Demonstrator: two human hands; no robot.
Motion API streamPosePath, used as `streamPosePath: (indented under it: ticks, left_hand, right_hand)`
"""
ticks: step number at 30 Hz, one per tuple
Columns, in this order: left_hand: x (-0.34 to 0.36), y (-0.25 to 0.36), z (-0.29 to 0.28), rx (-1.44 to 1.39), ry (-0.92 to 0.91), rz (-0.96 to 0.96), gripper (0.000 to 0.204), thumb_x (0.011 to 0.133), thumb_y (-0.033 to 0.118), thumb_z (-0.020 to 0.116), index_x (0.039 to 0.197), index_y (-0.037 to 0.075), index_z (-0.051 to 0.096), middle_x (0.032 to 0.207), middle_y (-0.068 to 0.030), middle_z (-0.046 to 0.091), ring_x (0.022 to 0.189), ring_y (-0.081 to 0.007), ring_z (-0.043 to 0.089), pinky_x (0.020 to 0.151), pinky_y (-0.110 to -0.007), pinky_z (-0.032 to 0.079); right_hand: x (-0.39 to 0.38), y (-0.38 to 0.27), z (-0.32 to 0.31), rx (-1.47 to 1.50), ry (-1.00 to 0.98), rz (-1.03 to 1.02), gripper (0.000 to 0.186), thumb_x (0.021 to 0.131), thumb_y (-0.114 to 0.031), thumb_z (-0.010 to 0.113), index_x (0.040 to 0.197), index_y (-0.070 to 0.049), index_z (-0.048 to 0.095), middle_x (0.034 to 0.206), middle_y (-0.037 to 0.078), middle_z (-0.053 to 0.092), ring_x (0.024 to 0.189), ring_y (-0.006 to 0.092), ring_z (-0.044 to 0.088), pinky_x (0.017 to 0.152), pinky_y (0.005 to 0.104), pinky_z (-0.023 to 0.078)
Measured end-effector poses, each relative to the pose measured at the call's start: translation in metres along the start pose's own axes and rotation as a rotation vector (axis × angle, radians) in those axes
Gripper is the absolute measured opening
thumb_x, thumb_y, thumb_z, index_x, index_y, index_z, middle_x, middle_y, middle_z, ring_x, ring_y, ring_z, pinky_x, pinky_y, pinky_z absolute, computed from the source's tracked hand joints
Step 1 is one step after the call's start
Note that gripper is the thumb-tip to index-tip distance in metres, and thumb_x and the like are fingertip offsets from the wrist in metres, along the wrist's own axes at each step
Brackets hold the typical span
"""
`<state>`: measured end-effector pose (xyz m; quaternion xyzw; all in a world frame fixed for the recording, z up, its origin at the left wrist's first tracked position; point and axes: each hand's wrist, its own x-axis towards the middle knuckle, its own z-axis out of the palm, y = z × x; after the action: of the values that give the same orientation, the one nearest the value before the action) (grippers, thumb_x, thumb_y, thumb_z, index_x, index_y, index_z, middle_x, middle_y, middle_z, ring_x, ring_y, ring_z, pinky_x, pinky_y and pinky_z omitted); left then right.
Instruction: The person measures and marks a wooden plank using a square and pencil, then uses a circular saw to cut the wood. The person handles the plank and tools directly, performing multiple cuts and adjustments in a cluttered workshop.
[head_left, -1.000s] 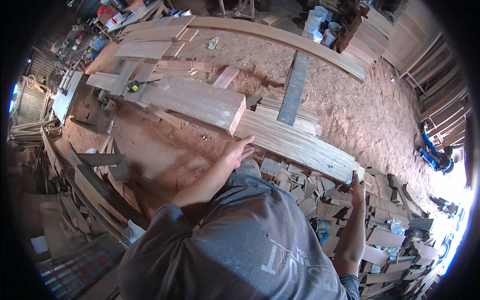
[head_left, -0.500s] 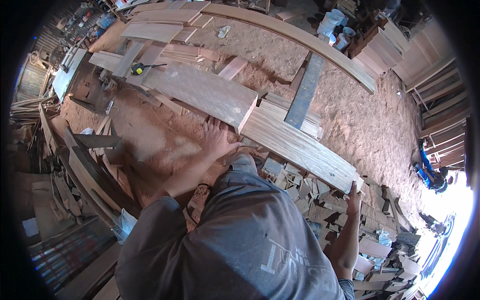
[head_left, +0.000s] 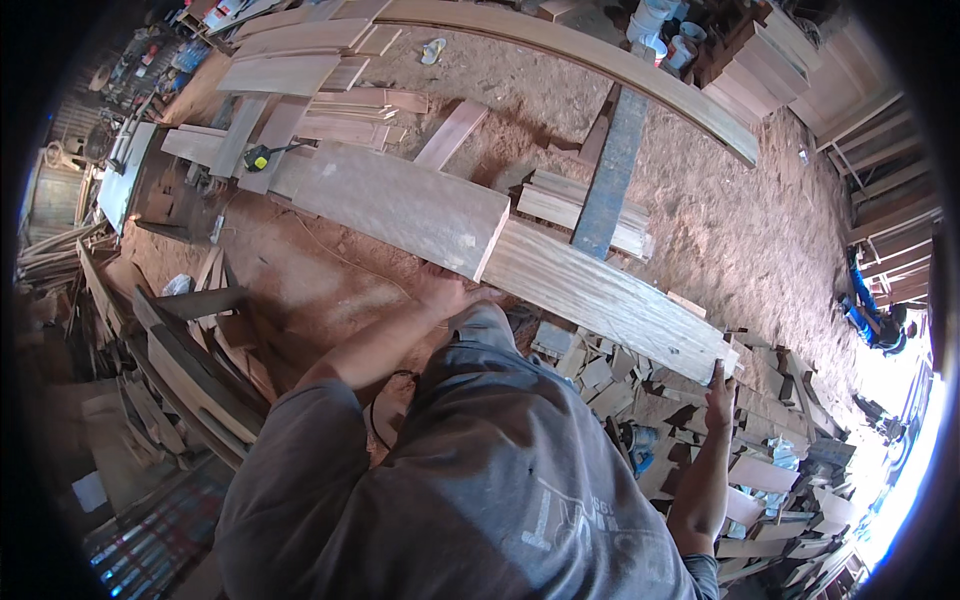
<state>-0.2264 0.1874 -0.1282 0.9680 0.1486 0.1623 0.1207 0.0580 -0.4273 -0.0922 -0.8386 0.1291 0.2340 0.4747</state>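
Two big boards ran in a slanted line. From the middle of the view, the thick brown board [head_left: 390,205] lay between 10 and 11 o'clock, and the pale board [head_left: 605,300] lay at 3 o'clock, next to its end. The left hand [head_left: 447,292] was just off the middle toward 9 o'clock, by the thick brown board's edge; I could not tell how its fingers were. The right hand [head_left: 720,402] was at 4 o'clock, one finger or thumb touching the pale board's end; I could not tell about the rest. A yellow and black tool [head_left: 257,158] sat at 10 o'clock
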Motion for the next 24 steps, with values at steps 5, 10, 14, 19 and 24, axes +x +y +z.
streamPosePath:
  ticks: [5,10,14,19,24]
  left_hand:
    - [-0.006,-0.007,0.010,-0.168,-0.110,-0.077,0.101,0.081,0.083,0.075,0.151,0.012,0.063,0.153,-0.0161,0.061,0.143,-0.0431,0.053,0.120,-0.061,0.039]
    - [-0.001,-0.009,0.007,-0.145,-0.092,-0.041,0.099,0.080,0.081,0.078,0.149,0.011,0.064,0.153,-0.0156,0.062,0.145,-0.0429,0.052,0.123,-0.061,0.035]
    - [0.008,-0.003,0.012,0.020,0.013,0.057,0.097,0.080,0.078,0.080,0.148,0.011,0.065,0.151,-0.0150,0.063,0.143,-0.0425,0.054,0.122,-0.060,0.037]
    - [0.006,-0.001,0.004,0.021,0.024,0.070,0.093,0.080,0.073,0.084,0.148,0.013,0.065,0.150,-0.0154,0.065,0.139,-0.0427,0.057,0.119,-0.059,0.039]
    - [0.010,0.006,-0.011,-0.163,-0.027,-0.027,0.090,0.081,0.070,0.086,0.149,0.015,0.065,0.149,-0.0159,0.065,0.138,-0.0433,0.058,0.119,-0.059,0.040]
  right_hand:
    - [-0.005,-0.010,0.003,0.000,-0.112,-0.014,0.090,0.102,-0.067,0.069,0.162,-0.007,0.041,0.159,0.013,0.055,0.146,0.0287,0.050,0.114,0.0556,0.039]
    - [-0.011,-0.029,0.016,-0.009,0.013,-0.015,0.091,0.110,-0.047,0.067,0.171,0.000,0.021,0.159,0.015,0.054,0.145,0.0254,0.051,0.121,0.0396,0.041]
    - [0.013,0.007,-0.006,-0.216,0.300,-0.083,0.076,0.107,-0.051,0.070,0.153,0.005,0.047,0.139,0.017,0.067,0.128,0.0257,0.063,0.111,0.0406,0.048]
    - [-0.011,-0.013,0.023,-0.454,0.579,-0.237,0.068,0.106,-0.055,0.061,0.137,0.004,0.068,0.139,0.034,0.065,0.139,0.0527,0.055,0.117,0.0577,0.042]
    - [-0.035,-0.038,0.057,-0.509,0.548,-0.267,0.050,0.109,-0.042,0.060,0.114,0.005,0.076,0.116,0.032,0.073,0.114,0.0494,0.067,0.103,0.0557,0.051]
